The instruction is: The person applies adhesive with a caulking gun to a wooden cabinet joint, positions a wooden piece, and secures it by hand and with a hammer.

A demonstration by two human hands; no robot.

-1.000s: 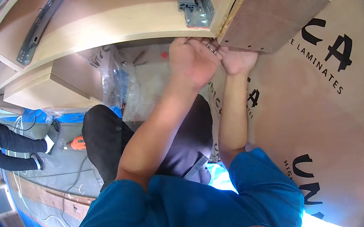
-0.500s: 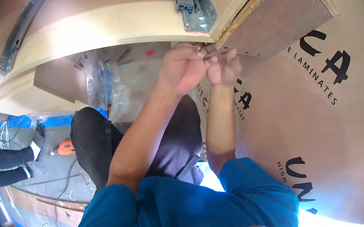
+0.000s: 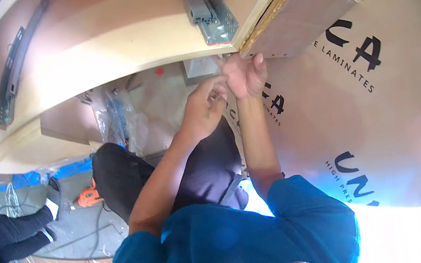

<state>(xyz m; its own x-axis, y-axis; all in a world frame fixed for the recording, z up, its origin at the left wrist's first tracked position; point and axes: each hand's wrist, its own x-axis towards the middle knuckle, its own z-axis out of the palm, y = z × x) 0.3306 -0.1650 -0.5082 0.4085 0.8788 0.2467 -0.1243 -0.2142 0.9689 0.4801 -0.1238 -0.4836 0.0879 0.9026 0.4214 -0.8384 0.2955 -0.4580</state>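
Note:
My left hand (image 3: 206, 106) is in front of the cabinet's lower edge, its fingers curled in toward the thumb. What it pinches, if anything, is too small to make out. Beside it, my right hand (image 3: 244, 78) is raised, palm toward me, at the lower corner of the wooden cabinet (image 3: 119, 42). Its thumb stands apart and one finger stretches upward, while the other fingertips are partly hidden at the edge. Just right of that corner is a brown plywood panel (image 3: 301, 13) with rough edges. Above the hands, a grey metal drawer slide (image 3: 211, 17) is fixed to the cabinet.
Another drawer slide (image 3: 21, 66) is at the left. Clear plastic wrap (image 3: 118, 119) lies below the cabinet, near a pale box-like piece (image 3: 201, 67). An orange power tool (image 3: 89, 196) rests on the floor by another person's legs (image 3: 16, 229). Printed laminate sheeting (image 3: 315, 117) covers the right side.
My left hand has come down and away from the cabinet corner, its fingers curling. My right hand stays up at the corner. The view has shifted, and the pale piece beneath the cabinet now shows.

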